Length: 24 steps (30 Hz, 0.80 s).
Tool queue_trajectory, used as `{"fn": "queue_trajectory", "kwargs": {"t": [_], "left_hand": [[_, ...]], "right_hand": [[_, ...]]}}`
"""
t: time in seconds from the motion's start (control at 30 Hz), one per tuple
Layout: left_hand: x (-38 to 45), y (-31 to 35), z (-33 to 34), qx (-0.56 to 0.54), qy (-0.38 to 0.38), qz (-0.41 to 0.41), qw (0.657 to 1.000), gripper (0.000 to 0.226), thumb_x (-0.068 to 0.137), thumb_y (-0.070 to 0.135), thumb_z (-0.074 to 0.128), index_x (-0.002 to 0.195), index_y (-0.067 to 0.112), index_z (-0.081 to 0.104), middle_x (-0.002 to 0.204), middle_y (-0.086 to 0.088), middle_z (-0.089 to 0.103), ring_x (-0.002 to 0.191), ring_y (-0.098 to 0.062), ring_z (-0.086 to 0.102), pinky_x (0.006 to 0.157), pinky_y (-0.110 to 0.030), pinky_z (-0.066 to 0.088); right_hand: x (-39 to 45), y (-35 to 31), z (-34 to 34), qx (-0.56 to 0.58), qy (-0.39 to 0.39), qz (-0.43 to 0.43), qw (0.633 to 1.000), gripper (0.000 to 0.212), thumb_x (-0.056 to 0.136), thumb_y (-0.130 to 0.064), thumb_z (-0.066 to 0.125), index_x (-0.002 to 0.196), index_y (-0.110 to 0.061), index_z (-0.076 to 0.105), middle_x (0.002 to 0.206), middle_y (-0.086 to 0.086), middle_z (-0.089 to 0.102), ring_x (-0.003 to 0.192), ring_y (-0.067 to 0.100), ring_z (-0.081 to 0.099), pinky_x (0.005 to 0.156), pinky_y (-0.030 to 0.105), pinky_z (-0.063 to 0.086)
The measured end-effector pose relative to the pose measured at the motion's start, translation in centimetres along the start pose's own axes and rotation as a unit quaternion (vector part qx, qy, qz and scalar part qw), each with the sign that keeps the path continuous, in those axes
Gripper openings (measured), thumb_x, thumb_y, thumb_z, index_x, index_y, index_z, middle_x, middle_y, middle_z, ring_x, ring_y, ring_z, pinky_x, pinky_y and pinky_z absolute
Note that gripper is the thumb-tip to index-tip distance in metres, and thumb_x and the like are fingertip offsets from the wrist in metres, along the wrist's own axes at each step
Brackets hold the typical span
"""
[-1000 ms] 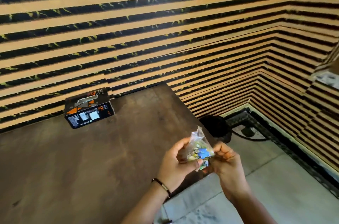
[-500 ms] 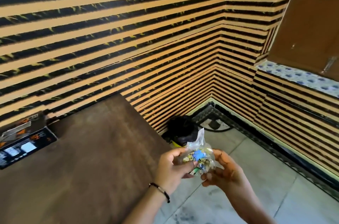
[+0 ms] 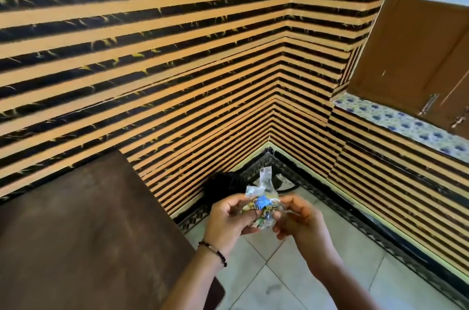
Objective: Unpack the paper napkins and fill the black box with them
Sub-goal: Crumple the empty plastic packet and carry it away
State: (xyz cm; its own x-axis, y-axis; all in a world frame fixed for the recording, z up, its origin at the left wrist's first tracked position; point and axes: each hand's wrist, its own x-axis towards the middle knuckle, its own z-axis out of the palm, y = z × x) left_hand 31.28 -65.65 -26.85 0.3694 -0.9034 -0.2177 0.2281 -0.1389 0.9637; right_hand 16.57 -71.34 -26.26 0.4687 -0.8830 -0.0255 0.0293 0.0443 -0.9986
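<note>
A crumpled clear plastic wrapper [image 3: 261, 199] with blue, yellow and green print sits between both hands, held over the floor to the right of the table. My left hand [image 3: 229, 217] pinches its left side with thumb and fingers. My right hand [image 3: 295, 217] grips its right side. A twisted end of the wrapper sticks upward. No napkins can be made out inside it. The black box is out of the frame.
A dark brown table [image 3: 83, 231] fills the lower left, its right edge close to my left wrist. A black object [image 3: 220, 186] sits on the tiled floor in the striped wall corner. A brown window frame [image 3: 416, 35] and patterned sill [image 3: 396, 119] are at the right.
The view has swung to the right, so the black box on the table has left the frame. Both hands keep hold of the wrapper and have shifted little against each other.
</note>
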Motion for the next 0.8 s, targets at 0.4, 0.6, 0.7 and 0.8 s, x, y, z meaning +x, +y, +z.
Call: {"fn": "queue_trajectory", "kwargs": {"t": [0.4,0.6,0.7,0.8], "left_hand": [[10.8,0.1,1.8,-0.035,-0.003,-0.006,0.999,0.059,0.05,0.037,0.085,0.103,0.021,0.067,0.095,0.002,0.075,0.089,-0.013,0.07,0.061,-0.023,0.056],[16.8,0.2,7.0,-0.032,0.012,0.04,0.999,0.046,0.052,0.03,0.08,0.096,0.03,0.067,0.093,0.014,0.074,0.091,-0.003,0.067,0.068,-0.017,0.054],[19.7,0.1,11.1,-0.054,0.027,0.056,0.997,0.059,0.055,0.022,0.079,0.111,0.023,0.06,0.1,0.012,0.073,0.099,-0.006,0.066,0.076,-0.018,0.052],[22.8,-0.3,14.5,-0.036,0.091,0.077,0.992,0.057,0.057,0.013,0.085,0.108,0.023,0.061,0.098,0.011,0.074,0.097,-0.008,0.067,0.075,-0.016,0.052]], "right_hand": [[11.9,0.9,-2.8,-0.013,0.007,0.009,1.0,0.017,0.084,0.006,0.057,0.076,-0.009,0.064,0.061,0.003,0.066,0.051,0.014,0.054,0.046,0.029,0.042],[19.7,1.8,-8.4,-0.027,-0.042,0.009,0.999,0.017,0.085,0.007,0.055,0.08,-0.007,0.064,0.064,0.008,0.064,0.051,0.017,0.052,0.046,0.029,0.041],[23.7,1.3,-12.3,-0.03,-0.085,0.008,0.996,0.022,0.084,0.005,0.057,0.076,-0.014,0.066,0.07,0.009,0.065,0.058,0.02,0.052,0.048,0.029,0.041],[27.0,0.5,-15.5,-0.03,-0.12,0.017,0.992,0.014,0.083,-0.001,0.062,0.076,-0.014,0.065,0.07,0.01,0.064,0.055,0.013,0.052,0.049,0.025,0.041]]}}
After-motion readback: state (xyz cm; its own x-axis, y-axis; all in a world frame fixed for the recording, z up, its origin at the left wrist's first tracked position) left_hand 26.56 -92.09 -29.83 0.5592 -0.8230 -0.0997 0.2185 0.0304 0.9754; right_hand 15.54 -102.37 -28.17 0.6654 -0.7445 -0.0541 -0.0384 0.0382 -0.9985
